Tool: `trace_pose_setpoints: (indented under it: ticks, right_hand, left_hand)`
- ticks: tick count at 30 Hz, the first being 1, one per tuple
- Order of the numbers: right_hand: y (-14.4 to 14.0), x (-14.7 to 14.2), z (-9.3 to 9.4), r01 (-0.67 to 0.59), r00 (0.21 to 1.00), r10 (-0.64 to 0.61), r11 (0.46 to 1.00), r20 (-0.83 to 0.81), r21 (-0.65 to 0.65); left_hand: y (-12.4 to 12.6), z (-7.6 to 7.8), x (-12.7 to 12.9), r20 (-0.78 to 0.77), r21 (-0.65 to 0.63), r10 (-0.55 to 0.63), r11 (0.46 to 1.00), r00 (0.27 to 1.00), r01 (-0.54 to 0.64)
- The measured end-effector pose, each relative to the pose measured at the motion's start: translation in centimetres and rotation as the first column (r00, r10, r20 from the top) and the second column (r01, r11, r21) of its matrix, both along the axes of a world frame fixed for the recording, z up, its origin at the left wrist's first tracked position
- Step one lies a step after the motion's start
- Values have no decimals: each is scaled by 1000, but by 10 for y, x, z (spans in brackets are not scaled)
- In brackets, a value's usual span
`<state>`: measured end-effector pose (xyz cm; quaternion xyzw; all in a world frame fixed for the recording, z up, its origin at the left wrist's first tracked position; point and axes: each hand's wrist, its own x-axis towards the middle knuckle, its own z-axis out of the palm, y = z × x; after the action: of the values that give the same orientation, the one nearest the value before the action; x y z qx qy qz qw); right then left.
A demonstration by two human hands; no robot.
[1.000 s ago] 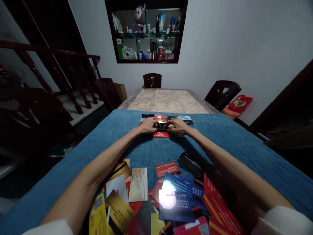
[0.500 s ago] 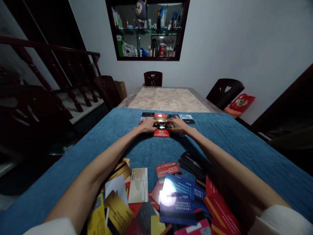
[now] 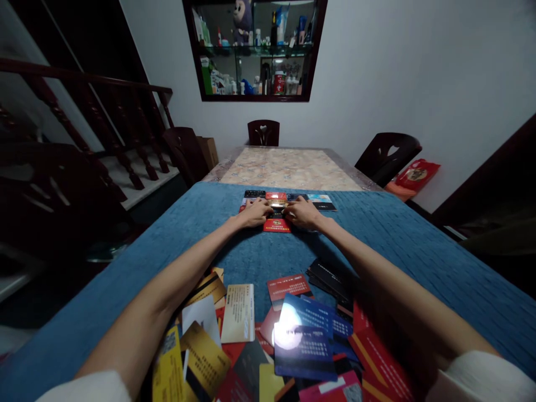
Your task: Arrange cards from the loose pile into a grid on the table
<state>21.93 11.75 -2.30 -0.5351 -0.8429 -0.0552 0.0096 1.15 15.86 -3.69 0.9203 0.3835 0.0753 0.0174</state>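
Observation:
Far out on the blue cloth, laid-out cards sit edge to edge in rows. My left hand (image 3: 255, 213) has its fingers curled at the left edge of a black card (image 3: 277, 214). From the other side, my right hand (image 3: 303, 212) grips the right edge of that card. It lies about flat, just behind a red card (image 3: 277, 225) and in front of a gold strip. Black, red and blue-white cards (image 3: 320, 199) show beyond my hands. My fingers and palms cover parts of the rows.
A loose heap of overlapping cards lies close to me between my forearms, with a blue card (image 3: 304, 352), a beige card (image 3: 238, 314) and a gold card (image 3: 205, 357). The blue cloth (image 3: 176, 223) covers the near table. Chairs (image 3: 387, 158) stand around it.
The black card between my hands has gone from tilted and shining to about flat in the row. My fingers have barely shifted. The view has moved slightly.

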Motion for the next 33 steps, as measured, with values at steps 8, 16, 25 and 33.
trace_pose_setpoints:
  ticks: [8, 16, 25, 33]
  right_hand:
    - [-5, -3, 3, 14, 1000, -14, 1000, 12, -18]
    - [-9, -3, 3, 13, 1000, -13, 1000, 3, -3]
    - [-18, 5, 6, -36, 999, 37, 997, -10, 64]
    - [-51, -1, 17, -78, 997, 79, 993, -3, 90]
  left_hand:
    - [-9, 1, 1, -65, 25, 12, 1000, 998, -10]
    - [-14, 3, 0, -61, 20, 16, 1000, 998, -15]
    - [-33, 13, -5, -29, 62, -15, 998, 999, 17]
    - [-65, 19, -17, -5, 110, -62, 992, 998, 62]
